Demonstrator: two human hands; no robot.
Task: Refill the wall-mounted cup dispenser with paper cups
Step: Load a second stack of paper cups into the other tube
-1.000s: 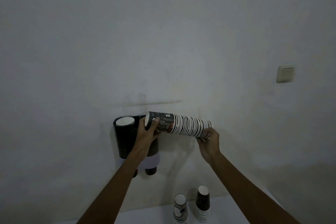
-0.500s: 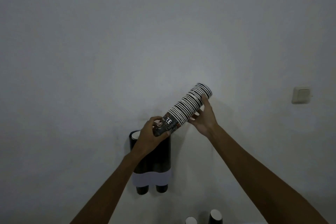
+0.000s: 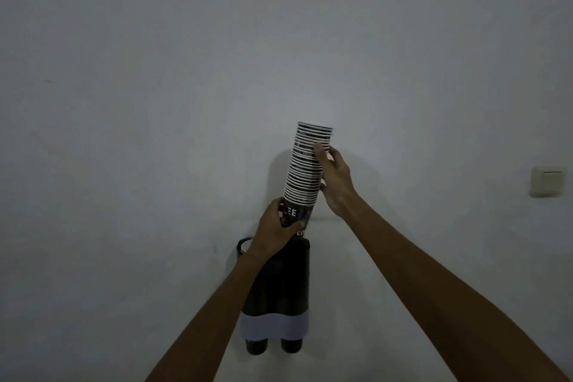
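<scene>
A tall stack of dark paper cups (image 3: pixel 305 170) with white rims stands nearly upright, its lowest cup just above the right tube of the black two-tube wall dispenser (image 3: pixel 290 285). My left hand (image 3: pixel 274 231) grips the lowest cup, which bears lettering. My right hand (image 3: pixel 335 183) holds the upper part of the stack from the right side. The left tube shows a white cup rim (image 3: pixel 245 246) at its top, partly hidden by my left wrist. Dark cup bottoms (image 3: pixel 274 345) poke out under the dispenser's white band.
A plain white wall (image 3: pixel 155 102) fills the view. A light switch (image 3: pixel 547 180) is mounted on the wall at the far right.
The stack has swung from lying sideways to nearly upright over the right tube. The view has tilted up, so the cups on the table below have dropped out of sight.
</scene>
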